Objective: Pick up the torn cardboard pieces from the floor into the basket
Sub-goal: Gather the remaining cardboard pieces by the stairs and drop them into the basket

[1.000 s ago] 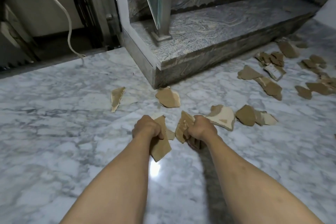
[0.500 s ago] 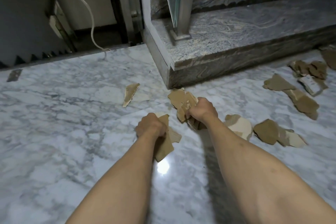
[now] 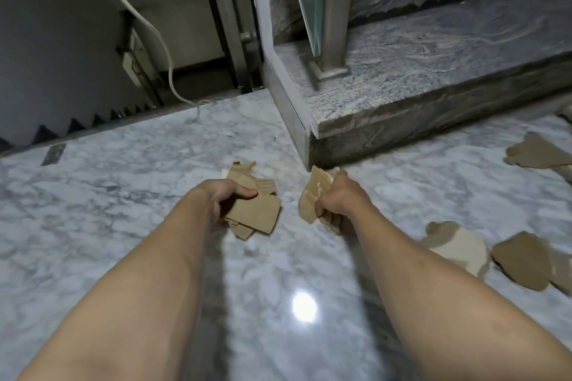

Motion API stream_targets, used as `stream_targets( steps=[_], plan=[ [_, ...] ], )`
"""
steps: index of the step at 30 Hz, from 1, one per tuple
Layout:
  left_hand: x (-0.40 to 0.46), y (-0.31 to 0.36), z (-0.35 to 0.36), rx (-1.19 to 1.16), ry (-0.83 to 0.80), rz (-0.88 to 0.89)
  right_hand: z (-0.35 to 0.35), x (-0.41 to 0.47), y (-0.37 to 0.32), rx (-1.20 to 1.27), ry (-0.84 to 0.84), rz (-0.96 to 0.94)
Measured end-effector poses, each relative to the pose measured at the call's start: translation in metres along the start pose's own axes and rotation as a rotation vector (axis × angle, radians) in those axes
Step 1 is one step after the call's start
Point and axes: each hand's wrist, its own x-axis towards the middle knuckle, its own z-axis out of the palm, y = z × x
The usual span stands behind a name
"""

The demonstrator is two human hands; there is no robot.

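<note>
My left hand [image 3: 221, 198] grips a stack of torn brown cardboard pieces [image 3: 255, 213] just above the marble floor, thumb on top. My right hand [image 3: 339, 198] grips another bunch of cardboard pieces [image 3: 311, 198] beside the step's corner. Loose pieces lie on the floor at the right: a pale one [image 3: 455, 246], a brown one [image 3: 523, 260] and one near the right edge [image 3: 538, 155]. No basket is in view.
A grey stone step [image 3: 433, 83] rises straight ahead, with a metal post and glass panel [image 3: 322, 9] on it. A white cable [image 3: 167, 52] hangs down at the back left onto the white marble floor [image 3: 123, 195]. A dark recess lies behind the floor's far edge.
Both hands have moved forward and left. The piece near the step's corner is now in my right hand's bunch, and the narrow piece on the left is now in my left hand's stack.
</note>
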Motion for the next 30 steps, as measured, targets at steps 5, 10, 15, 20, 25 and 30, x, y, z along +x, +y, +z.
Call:
stream_targets(
  steps=[5,10,15,20,25,30],
  plan=[
    [0.031,0.018,0.004,0.234,0.284,0.121,0.018,0.004,-0.014,-0.248,0.115,0.030],
    [0.042,0.029,0.012,0.466,0.331,0.207,0.016,0.005,-0.023,-0.305,0.070,0.049],
    [0.043,0.032,0.014,0.525,0.301,0.262,0.007,0.001,-0.009,-0.132,0.077,0.172],
    [0.039,0.034,0.018,0.608,0.311,0.314,0.022,-0.013,0.000,0.034,0.208,0.129],
    [0.036,0.042,0.026,0.804,0.188,0.435,0.008,-0.022,0.009,-0.002,0.164,-0.069],
    [0.032,0.049,0.040,0.927,0.175,0.496,-0.058,-0.026,0.074,0.149,0.008,-0.014]
  ],
)
